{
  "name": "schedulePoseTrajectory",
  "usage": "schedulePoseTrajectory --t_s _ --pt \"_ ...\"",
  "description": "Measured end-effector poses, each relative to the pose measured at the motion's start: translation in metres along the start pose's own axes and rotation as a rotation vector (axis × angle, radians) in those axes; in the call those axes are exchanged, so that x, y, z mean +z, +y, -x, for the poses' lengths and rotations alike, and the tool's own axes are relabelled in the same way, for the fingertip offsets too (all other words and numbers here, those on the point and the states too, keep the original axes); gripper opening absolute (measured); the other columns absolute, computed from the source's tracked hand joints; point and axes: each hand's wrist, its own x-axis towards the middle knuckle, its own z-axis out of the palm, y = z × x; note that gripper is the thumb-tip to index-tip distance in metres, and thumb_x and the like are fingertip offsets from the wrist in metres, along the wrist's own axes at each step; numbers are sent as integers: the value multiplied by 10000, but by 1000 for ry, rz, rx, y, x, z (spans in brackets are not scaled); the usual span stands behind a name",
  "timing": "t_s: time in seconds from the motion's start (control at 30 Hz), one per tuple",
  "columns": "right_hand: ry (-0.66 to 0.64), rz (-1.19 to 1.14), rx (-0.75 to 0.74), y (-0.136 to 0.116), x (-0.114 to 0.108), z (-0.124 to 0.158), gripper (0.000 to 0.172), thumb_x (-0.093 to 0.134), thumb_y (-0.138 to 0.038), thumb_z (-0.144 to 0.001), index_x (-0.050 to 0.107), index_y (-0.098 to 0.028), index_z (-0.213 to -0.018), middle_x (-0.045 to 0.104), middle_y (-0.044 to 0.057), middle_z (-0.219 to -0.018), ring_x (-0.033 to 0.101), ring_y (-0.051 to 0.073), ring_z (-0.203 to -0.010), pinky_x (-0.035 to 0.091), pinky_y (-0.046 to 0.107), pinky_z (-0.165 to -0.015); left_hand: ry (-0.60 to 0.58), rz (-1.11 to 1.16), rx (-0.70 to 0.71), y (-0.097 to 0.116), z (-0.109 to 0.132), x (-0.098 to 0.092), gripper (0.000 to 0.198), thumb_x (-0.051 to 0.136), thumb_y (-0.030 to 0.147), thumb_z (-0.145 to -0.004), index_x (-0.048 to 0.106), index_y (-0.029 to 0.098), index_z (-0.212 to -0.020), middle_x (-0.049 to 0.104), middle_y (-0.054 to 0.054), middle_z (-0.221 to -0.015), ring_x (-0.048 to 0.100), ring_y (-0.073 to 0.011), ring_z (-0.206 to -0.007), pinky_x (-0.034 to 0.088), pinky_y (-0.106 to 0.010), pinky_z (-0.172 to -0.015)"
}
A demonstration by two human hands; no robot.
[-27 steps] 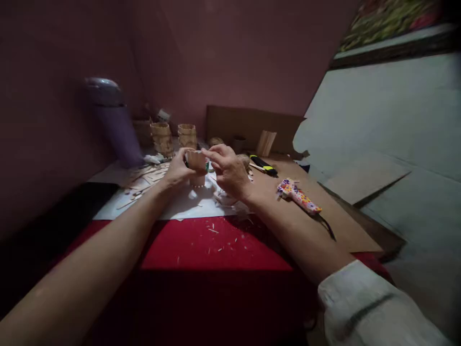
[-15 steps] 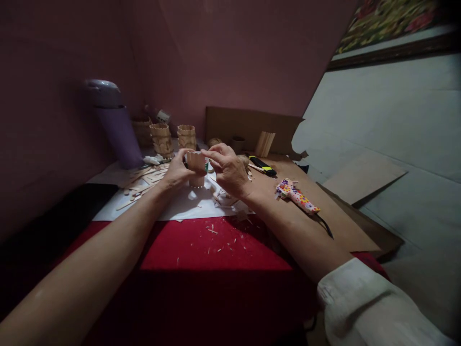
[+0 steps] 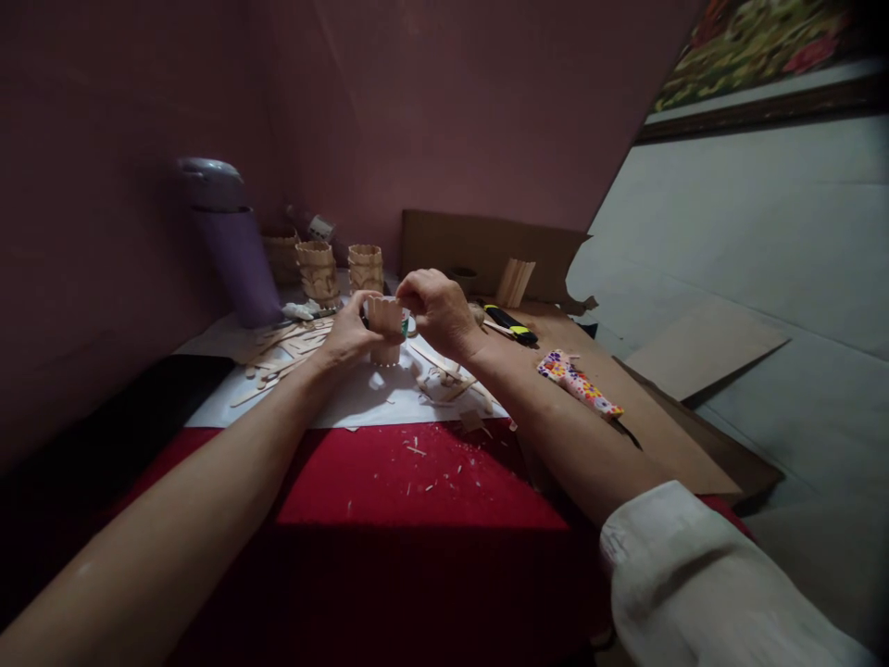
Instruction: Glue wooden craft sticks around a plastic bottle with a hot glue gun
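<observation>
My left hand (image 3: 349, 333) is wrapped round a small cup (image 3: 385, 318) faced with upright wooden craft sticks. The cup stands upright over the white sheet (image 3: 347, 398), and a bit of green shows on its right side. At the cup's right rim my right hand (image 3: 441, 310) is closed in a pinch; whatever may be between its fingertips is hidden. Loose craft sticks (image 3: 295, 350) lie to the left of the cup. More sticks and scraps (image 3: 448, 380) are spread below my right hand.
Behind stand two stick-covered cups (image 3: 318, 275) (image 3: 366, 270) and a purple flask (image 3: 240, 264). To the right are a black-and-yellow utility knife (image 3: 510, 322), a bundle of sticks (image 3: 515, 282) and a flower-patterned glue gun (image 3: 578, 383) on cardboard (image 3: 659, 449). Shavings dot the red cloth (image 3: 417, 482).
My right hand's fingers, stretched across the cup's rim before, are now curled into a pinch at its right edge. The left hand keeps its hold. The view has shifted slightly.
</observation>
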Motion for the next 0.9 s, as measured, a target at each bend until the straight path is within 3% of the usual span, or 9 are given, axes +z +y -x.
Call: schedulePoseTrajectory --t_s 0.27,0.9 --pt "44 -106 -4 4 4 0 166 577 -50 -744 546 -197 -675 608 16 -722 520 176 -738 368 288 -691 -3 -6 3 1 1 1 724 878 288 -317 582 187 -971 604 22 -805 532 -177 -748 405 -303 -674" --pt "64 -133 12 2 5 3 169 552 -90 -779 529 -210 -662 588 5 -713 519 165 -751 389 281 -714 11 -7 18 2 1 2 680 880 258 -320 598 188 -934 609 39 -764 560 -172 -725 431 -299 -658"
